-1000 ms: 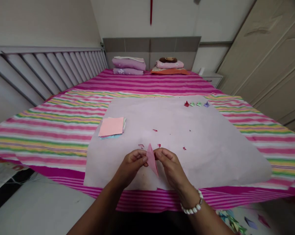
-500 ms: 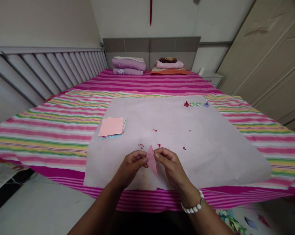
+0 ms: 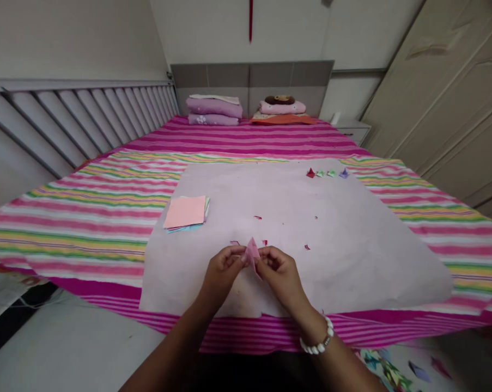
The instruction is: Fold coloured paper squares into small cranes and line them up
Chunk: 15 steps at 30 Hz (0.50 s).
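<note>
A small piece of folded pink origami paper (image 3: 252, 251) is held up between my two hands, its point facing away from me. My left hand (image 3: 225, 271) pinches its left side with thumb and forefinger. On the right side, my right hand (image 3: 280, 275) grips it the same way, thumb over the lower part. Both hands are just above a large pale paper sheet (image 3: 352, 256). Left of them lies a stack of square papers (image 3: 185, 211), pink on top. Small red scraps (image 3: 265, 242) lie just beyond my fingers.
Several small folded paper pieces, one a red one (image 3: 310, 173), stand in a row at the sheet's far right. Folded bedding (image 3: 215, 109) lies by the headboard (image 3: 290, 81). More folded papers (image 3: 387, 370) lie low at the right, beyond the striped bed's edge.
The pink paper looks shorter and more folded in than before, its lower tip drawn up. My right thumb has moved lower onto it, and both hands have come slightly closer together.
</note>
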Motion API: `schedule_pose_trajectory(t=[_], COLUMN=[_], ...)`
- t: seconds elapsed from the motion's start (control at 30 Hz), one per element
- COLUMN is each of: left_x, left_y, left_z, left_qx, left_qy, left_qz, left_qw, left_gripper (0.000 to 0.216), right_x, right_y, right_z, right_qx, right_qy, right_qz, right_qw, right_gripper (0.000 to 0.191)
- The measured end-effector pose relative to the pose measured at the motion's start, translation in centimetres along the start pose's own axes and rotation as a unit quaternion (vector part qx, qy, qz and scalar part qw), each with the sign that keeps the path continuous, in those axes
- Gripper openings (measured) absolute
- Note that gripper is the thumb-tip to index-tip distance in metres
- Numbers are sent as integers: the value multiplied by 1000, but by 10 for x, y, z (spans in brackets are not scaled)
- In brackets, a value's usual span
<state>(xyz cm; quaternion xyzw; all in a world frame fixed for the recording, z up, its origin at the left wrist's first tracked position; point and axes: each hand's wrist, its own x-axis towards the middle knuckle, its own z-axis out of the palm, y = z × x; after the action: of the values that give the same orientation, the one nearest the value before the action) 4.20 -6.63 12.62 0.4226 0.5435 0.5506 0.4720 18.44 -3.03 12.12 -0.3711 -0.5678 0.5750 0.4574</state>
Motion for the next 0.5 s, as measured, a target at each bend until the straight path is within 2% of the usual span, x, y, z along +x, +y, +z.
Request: schedule_pose_trajectory(t=[0.17,0.33,0.5], left_x=[-5,-3,0], left_y=[2,4,2], left_z=[13,17,17], left_qx=[85,214,261], left_qy=[9,51,77], left_qz=[58,118,133], left_qw=[995,968,953], left_gripper=[40,22,22], right_x=[-2,-3,-2], right_y=[4,3,4], right_z=[6,7,8], right_qx=[-114,-169,-201], right_qy=[54,67,74], right_qz=[-85,-119,-132], right_qw=[988,976,968], right_gripper=[7,8,9])
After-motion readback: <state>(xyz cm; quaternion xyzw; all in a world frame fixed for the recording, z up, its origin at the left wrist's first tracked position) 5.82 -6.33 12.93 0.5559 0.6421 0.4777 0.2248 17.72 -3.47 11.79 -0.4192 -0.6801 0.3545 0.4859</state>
